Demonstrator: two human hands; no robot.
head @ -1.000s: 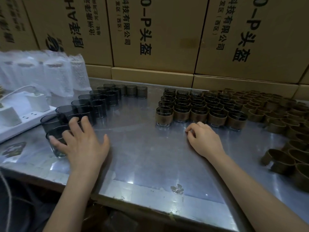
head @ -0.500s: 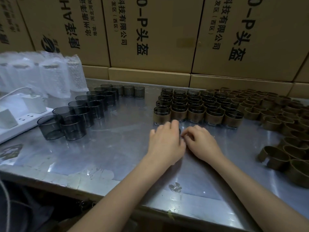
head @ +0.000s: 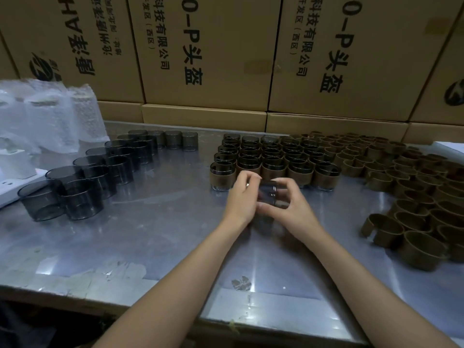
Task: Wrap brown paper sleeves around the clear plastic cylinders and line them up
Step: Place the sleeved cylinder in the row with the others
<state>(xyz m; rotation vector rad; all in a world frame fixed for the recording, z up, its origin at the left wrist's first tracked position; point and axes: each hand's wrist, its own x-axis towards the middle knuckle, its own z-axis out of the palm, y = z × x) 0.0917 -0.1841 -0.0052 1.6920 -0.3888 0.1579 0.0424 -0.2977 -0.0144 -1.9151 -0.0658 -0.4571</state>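
Both hands meet at the table's middle around one clear plastic cylinder [head: 268,193]. My left hand [head: 242,197] grips its left side and my right hand [head: 291,204] grips its right side, fingers curled over the top. Whether a sleeve is on it is hidden by the fingers. Just behind them stand rows of sleeved cylinders [head: 273,156], brown bands round their lower halves. Bare dark-tinted cylinders [head: 82,182] stand in a double line at the left. Loose brown paper sleeves [head: 406,187] lie curled in a heap at the right.
The metal table [head: 155,237] has a front edge near me. Stacked cardboard boxes [head: 208,51] wall off the back. Bubble-wrapped items [head: 47,116] and a white power strip [head: 7,189] sit at the far left.
My left hand left the bare cylinders at the left, crossed to the middle with one and joined my right hand. Both hands now hold it slightly lifted.
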